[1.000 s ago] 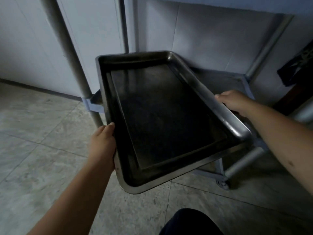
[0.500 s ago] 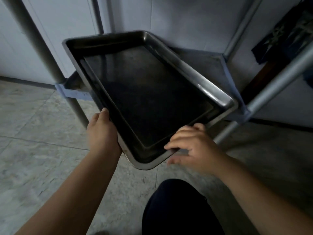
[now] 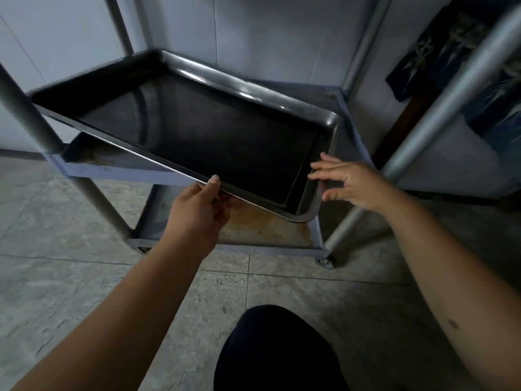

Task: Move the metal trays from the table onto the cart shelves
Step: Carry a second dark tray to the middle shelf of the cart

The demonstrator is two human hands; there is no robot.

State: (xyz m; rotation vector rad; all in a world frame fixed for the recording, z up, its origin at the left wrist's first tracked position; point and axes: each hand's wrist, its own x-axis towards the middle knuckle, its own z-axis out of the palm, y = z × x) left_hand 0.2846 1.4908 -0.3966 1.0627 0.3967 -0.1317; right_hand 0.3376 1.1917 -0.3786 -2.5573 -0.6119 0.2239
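Observation:
A dark rectangular metal tray (image 3: 197, 128) lies skewed over the middle shelf (image 3: 112, 167) of the cart, its near corner sticking out past the shelf's front edge. My left hand (image 3: 200, 210) grips the tray's near long rim, thumb on top and fingers underneath. My right hand (image 3: 346, 182) rests with spread fingers against the tray's near short end at the right corner, without closing on it. The tray's far left corner sits behind the cart's front left post (image 3: 33, 119).
The cart's lower shelf (image 3: 270, 230), stained with rust, is below the tray. Another post (image 3: 439, 100) slants at the right, with a wheel (image 3: 325, 262) below it. White wall panels stand behind. A tiled floor (image 3: 56, 249) and my dark-clothed knee (image 3: 276, 351) are in front.
The tray has slid further in over the cart's middle shelf and turned. My right hand moved from the tray's side to its near end, then to the right corner. The left hand shifted along the rim.

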